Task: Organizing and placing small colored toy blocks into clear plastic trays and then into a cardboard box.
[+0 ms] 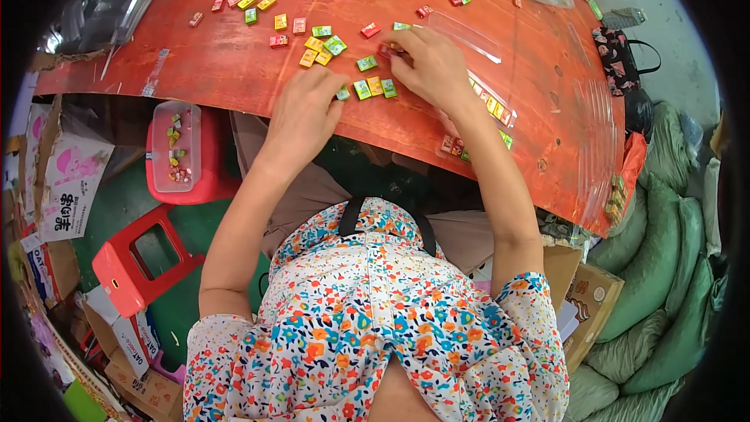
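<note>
Near the front edge of the red table, my left hand (306, 109) has its fingers curled down, closed at a small green box (343, 94). Just right of it, a short row of small boxes lies side by side, green and yellow, with a yellow box (375, 86) in the middle. My right hand (431, 64) reaches in beyond the row, fingers pinched on a small dark red box (386, 51) partly hidden by them. One loose green box (366, 63) lies between the two hands. Under my right forearm, a clear strip tray (494, 103) holds a line of such boxes.
Several more small boxes (266, 2) are scattered over the far table (234, 55). A clear plastic strip (475, 39) lies beyond my right hand, and nested clear strips (595, 137) lie at the right. Below on the left stand a lidded red tub (195, 164) and a red stool (144, 258).
</note>
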Demonstrator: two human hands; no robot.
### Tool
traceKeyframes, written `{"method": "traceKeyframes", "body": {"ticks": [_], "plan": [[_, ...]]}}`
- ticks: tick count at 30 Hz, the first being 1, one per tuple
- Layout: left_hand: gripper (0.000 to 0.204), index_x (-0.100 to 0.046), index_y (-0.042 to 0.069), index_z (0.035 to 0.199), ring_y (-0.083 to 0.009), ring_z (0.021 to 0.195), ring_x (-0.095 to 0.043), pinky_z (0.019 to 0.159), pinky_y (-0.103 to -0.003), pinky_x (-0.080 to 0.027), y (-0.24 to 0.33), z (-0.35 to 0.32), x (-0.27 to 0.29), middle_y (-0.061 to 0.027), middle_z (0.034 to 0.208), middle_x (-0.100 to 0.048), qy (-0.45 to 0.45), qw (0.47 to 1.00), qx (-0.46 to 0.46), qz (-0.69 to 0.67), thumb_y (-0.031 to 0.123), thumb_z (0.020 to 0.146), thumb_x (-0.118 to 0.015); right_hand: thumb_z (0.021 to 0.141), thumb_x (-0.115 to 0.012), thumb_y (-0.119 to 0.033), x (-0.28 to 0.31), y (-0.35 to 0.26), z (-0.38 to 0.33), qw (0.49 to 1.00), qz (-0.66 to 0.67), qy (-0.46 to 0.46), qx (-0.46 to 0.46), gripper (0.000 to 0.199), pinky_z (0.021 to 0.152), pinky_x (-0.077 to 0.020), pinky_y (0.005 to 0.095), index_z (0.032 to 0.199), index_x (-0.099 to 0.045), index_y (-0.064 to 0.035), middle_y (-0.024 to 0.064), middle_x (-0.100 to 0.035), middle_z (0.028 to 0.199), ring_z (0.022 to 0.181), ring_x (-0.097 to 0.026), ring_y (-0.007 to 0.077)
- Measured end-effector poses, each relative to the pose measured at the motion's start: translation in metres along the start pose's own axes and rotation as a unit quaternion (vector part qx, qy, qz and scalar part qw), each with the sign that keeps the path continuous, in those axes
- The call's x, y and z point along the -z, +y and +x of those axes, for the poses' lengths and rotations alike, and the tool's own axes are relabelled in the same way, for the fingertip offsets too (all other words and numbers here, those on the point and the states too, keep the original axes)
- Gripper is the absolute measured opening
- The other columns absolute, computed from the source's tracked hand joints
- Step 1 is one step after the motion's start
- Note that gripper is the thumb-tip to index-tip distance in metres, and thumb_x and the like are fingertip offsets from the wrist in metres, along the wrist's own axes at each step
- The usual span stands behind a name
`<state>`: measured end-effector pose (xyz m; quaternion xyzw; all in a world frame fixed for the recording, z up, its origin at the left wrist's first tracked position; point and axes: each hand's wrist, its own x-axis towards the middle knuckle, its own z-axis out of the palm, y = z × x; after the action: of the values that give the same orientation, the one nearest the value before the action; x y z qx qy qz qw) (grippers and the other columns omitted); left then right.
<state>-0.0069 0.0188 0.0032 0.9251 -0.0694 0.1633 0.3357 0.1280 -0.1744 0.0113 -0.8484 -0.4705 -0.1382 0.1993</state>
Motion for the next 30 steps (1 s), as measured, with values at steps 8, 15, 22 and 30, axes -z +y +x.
{"method": "traceKeyframes", "body": {"ticks": [8,15,22,30], "plan": [[0.034,-0.063,0.003,0.113,-0.0335,0.100,-0.058,0.086,-0.043,-0.047,0.000,0.002,-0.002,-0.0131,0.103,-0.060,-0.019,0.998,-0.003,-0.052,0.001,0.079,-0.065,0.084,-0.067,-0.020,0.025,-0.027,-0.035,0.981,0.090,-0.090,-0.147,0.034,0.075,-0.0521,0.0408,0.117,-0.064,-0.0105,0.0098,-0.067,0.089,0.086,-0.066,0.0275],[0.030,-0.063,0.001,0.110,-0.0336,0.097,-0.059,0.086,-0.043,-0.049,-0.006,0.049,-0.015,-0.0144,0.100,-0.063,0.036,0.996,-0.074,0.025,0.005,0.080,-0.063,0.086,-0.066,-0.016,0.004,0.021,-0.001,0.999,-0.029,-0.016,0.005,0.030,0.083,-0.0506,0.0414,0.115,-0.066,-0.0092,0.0092,-0.066,0.108,0.097,-0.062,0.0320],[0.014,-0.064,0.003,0.094,-0.0305,0.089,-0.060,0.080,-0.043,-0.050,-0.004,0.059,-0.030,-0.0130,0.094,-0.063,-0.019,0.987,-0.093,0.127,0.007,0.081,-0.062,0.084,-0.067,-0.012,0.022,0.019,-0.015,0.999,-0.020,-0.049,-0.012,0.031,0.086,-0.0490,0.0411,0.116,-0.065,-0.0090,0.0091,-0.065,0.112,0.101,-0.060,0.0322],[0.010,-0.066,0.005,0.089,-0.0287,0.087,-0.059,0.078,-0.042,-0.049,0.009,0.050,-0.030,-0.0092,0.092,-0.061,0.072,0.985,-0.138,0.077,0.011,0.081,-0.065,0.085,-0.068,-0.014,0.035,0.006,-0.040,0.990,0.053,-0.116,-0.056,0.034,0.089,-0.0483,0.0427,0.118,-0.065,-0.0091,0.0127,-0.064,0.115,0.106,-0.059,0.0339]]}}
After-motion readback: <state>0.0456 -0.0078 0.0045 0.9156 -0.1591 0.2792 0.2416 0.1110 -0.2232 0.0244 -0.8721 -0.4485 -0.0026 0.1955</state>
